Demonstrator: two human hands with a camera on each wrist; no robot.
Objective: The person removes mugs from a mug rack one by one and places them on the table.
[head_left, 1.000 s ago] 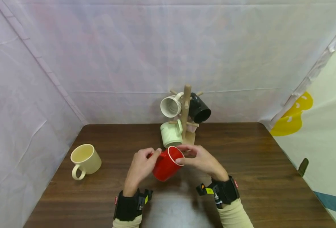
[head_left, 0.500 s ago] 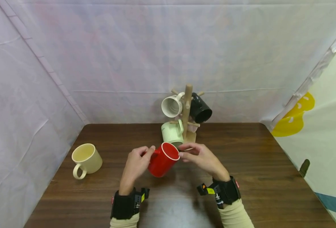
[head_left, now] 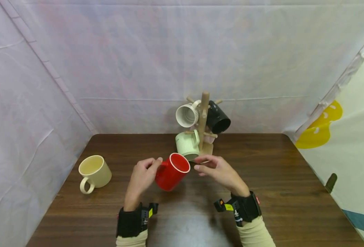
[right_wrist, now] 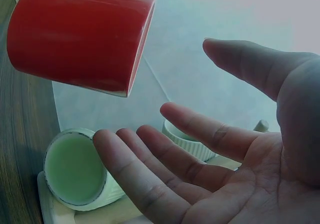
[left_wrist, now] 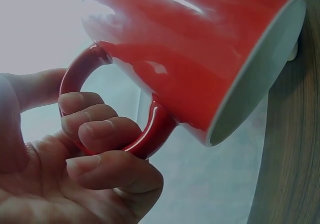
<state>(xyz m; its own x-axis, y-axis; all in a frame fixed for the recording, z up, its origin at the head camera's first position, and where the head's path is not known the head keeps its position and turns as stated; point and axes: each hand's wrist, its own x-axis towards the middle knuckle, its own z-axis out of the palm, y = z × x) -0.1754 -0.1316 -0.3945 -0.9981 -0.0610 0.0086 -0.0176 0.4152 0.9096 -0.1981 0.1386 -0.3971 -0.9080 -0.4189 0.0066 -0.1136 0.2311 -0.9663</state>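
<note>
A red mug with a white rim tilts to the right above the table. My left hand grips it by the handle, several fingers curled through the loop in the left wrist view. Just right of the rim, my right hand is apart from the mug, its fingers spread and relaxed with nothing in them. Behind the hands stands a wooden mug tree. On it hang a white ribbed mug, a black mug and, lower down, a pale green mug.
A pale yellow mug stands upright at the left on the brown wooden table, its handle toward the front. Partly hidden behind the tree's post is a pinkish mug. White sheeting rises behind the table.
The red mug has moved left with my left hand, and its mouth has turned more to the right. My right fingers have come off its rim; the right hand has stayed almost in place.
</note>
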